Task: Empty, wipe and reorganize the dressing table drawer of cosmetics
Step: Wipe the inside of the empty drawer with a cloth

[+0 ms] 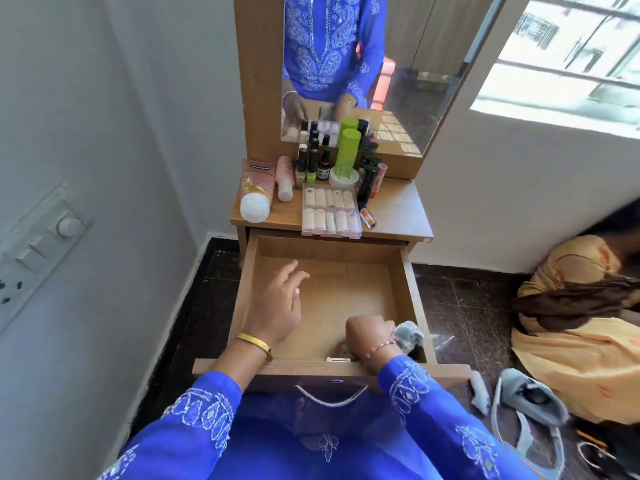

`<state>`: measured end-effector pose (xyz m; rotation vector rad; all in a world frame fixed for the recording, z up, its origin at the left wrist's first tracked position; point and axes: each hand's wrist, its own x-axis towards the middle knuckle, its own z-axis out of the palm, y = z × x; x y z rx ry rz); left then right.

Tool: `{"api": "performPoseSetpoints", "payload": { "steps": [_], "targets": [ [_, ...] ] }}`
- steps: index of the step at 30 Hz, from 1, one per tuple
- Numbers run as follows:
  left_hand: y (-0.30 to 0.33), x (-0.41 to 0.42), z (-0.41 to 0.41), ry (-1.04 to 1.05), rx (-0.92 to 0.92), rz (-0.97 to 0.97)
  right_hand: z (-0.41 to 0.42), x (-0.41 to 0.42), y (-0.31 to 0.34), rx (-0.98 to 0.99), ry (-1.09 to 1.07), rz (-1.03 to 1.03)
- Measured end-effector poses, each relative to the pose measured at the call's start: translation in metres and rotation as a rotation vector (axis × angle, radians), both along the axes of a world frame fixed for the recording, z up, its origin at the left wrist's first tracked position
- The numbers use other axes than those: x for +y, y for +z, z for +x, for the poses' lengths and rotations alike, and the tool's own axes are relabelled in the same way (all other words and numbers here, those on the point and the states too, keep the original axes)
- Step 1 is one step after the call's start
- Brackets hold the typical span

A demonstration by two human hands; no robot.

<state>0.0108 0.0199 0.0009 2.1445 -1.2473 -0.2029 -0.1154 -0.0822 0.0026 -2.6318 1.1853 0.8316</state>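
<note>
head cam | above, facing forward-down | close over open drawer (332,306) | single view

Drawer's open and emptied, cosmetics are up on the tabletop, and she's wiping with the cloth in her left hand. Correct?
One detail is off: the grey cloth is in the right hand, at the front right corner of the drawer. The left hand hangs open over the drawer floor, holding nothing. The rest stands: the drawer is open and emptied, and the cosmetics are on the tabletop. The head view shows it.

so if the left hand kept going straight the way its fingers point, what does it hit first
Probably the drawer's back wall: the left hand hovers open over bare drawer floor, fingers aimed away from the person, nothing between. Depth is hard to judge.
</note>
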Motion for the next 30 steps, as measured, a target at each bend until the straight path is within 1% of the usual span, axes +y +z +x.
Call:
{"api": "performPoseSetpoints", "payload": {
  "steps": [2,4,6,8,9,11,13,15,17,18,20,21,23,25,26,27,29,30],
  "targets": [
    [0.0,0.0,0.003,0.022,0.052,-0.016,0.015,0.003,0.003,-0.109,0.004,0.219],
    [0.001,0.002,0.008,0.081,0.074,-0.075,0.035,0.014,0.01,-0.248,0.04,0.448],
    [0.003,0.005,0.014,0.149,0.086,-0.133,0.053,0.034,0.017,-0.33,0.107,0.593],
    [0.004,0.007,0.016,0.219,0.103,-0.166,0.063,0.045,0.02,-0.311,0.208,0.635],
    [0.004,0.008,0.017,0.237,0.11,-0.166,0.064,0.043,0.022,-0.266,0.248,0.639],
    [0.002,0.008,0.015,0.205,0.105,-0.138,0.06,0.027,0.026,-0.12,0.278,0.628],
    [-0.002,0.005,0.012,0.115,0.073,-0.074,0.047,0.002,0.027,0.093,0.265,0.548],
    [-0.004,0.003,0.008,0.037,0.071,0.005,0.022,-0.02,0.028,0.263,0.236,0.348],
    [-0.006,0.0,0.006,-0.007,0.091,0.056,-0.003,-0.032,0.027,0.355,0.24,0.126],
    [-0.006,0.001,0.005,-0.018,0.096,0.068,-0.009,-0.033,0.024,0.366,0.241,0.08],
    [-0.007,0.003,0.005,-0.023,0.109,0.076,-0.009,-0.032,0.014,0.306,0.209,0.002],
    [-0.008,0.004,0.007,-0.015,0.117,0.076,-0.002,-0.035,0.007,0.265,0.216,-0.083],
    [-0.009,0.008,0.01,0.022,0.126,0.081,0.01,-0.048,0.001,0.197,0.301,-0.268],
    [-0.008,0.009,0.011,0.048,0.127,0.077,0.015,-0.075,0.001,0.083,0.444,-0.466],
    [-0.007,0.009,0.01,0.054,0.129,0.076,0.015,-0.087,0.004,0.058,0.512,-0.554],
    [-0.007,0.009,0.009,0.058,0.132,0.077,0.015,-0.095,0.01,0.053,0.519,-0.619],
    [-0.006,0.008,0.009,0.067,0.137,0.084,0.016,-0.102,0.018,0.025,0.486,-0.653],
    [-0.006,0.008,0.009,0.071,0.141,0.086,0.016,-0.099,0.019,0.006,0.471,-0.598]
  ]
}}
